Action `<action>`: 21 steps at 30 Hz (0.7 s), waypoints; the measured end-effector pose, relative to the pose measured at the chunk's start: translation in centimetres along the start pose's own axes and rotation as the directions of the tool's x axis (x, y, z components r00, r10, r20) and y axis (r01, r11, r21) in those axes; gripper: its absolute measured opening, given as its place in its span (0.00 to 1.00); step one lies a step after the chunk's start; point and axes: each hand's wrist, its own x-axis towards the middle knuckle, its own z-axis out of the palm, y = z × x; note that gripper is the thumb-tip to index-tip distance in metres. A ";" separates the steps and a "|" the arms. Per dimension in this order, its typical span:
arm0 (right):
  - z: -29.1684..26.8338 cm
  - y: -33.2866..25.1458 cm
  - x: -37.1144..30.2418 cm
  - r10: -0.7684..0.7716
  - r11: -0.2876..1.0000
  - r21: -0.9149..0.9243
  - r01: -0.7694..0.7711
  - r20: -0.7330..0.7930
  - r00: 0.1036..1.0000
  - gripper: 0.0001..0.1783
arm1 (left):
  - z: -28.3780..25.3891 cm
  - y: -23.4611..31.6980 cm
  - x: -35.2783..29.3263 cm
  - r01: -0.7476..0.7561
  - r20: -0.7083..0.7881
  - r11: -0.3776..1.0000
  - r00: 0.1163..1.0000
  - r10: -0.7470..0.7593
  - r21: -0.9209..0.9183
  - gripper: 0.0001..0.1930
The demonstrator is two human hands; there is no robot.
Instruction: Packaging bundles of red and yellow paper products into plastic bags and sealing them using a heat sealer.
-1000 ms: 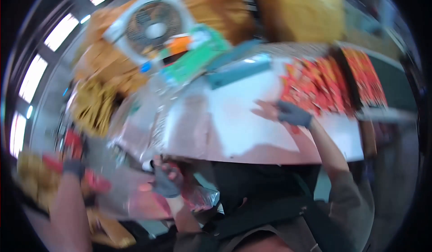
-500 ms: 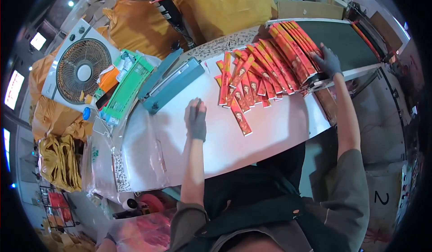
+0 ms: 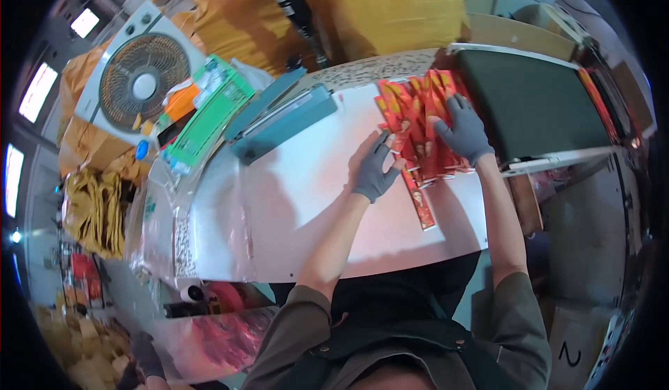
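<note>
Both forearms reach up from the lower edge toward one o'clock, over the white table [image 3: 300, 202]. The left hand [image 3: 376, 170], in a grey glove, lies palm down with fingers spread flat, its fingertips touching the left edge of a fan of red and orange packets [image 3: 418, 122]; it clasps nothing. The right hand [image 3: 463, 132], gloved the same, rests on top of the fan at its right side, fingers splayed and pressing down, not closed around any packet.

The packets are long narrow strips, overlapping side by side, their long axes running roughly from eleven to five o'clock. One stray red packet [image 3: 420, 205] lies apart at the fan's six o'clock, pointing the same way.

At three o'clock of the fan, just beside it, sits a dark conveyor belt [image 3: 536, 104]. At nine o'clock lies a teal heat sealer [image 3: 279, 122], its long body aimed toward two o'clock. Further toward ten o'clock stands a white box fan [image 3: 139, 83].
</note>
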 end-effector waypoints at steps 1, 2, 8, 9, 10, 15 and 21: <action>2.1 0.0 1.0 0.006 0.996 -0.085 -0.008 -0.020 1.000 0.37 | -0.3 -0.7 -0.5 0.023 -0.023 0.999 0.999 -0.022 0.039 0.26; 3.7 -0.1 1.7 0.046 0.987 -0.149 -0.063 -0.115 0.992 0.38 | -0.6 -2.1 -1.1 0.075 -0.006 0.997 0.997 -0.075 -0.021 0.25; 7.1 9.3 2.6 0.441 0.853 0.296 -0.429 0.028 0.897 0.53 | 1.0 -4.9 0.4 0.530 0.180 0.666 0.834 -0.522 -0.525 0.17; 7.0 9.5 2.2 0.380 0.871 0.377 -0.316 -0.109 0.918 0.55 | 1.3 -5.0 1.2 0.614 0.265 0.499 0.753 -0.603 -0.612 0.18; 6.4 8.1 2.5 0.401 0.830 0.419 -0.370 0.015 0.916 0.56 | 0.7 -6.4 1.7 0.673 0.315 0.439 0.698 -0.643 -0.595 0.19; 4.7 1.3 3.7 0.231 0.828 0.458 -0.323 0.246 0.941 0.56 | -1.1 -11.8 4.4 0.748 0.513 -0.049 0.405 -0.757 -0.662 0.27; 8.4 -3.0 1.5 0.143 0.867 0.422 -0.264 0.297 0.944 0.51 | 0.5 -0.3 5.6 0.550 0.334 0.416 0.808 -0.486 -0.724 0.36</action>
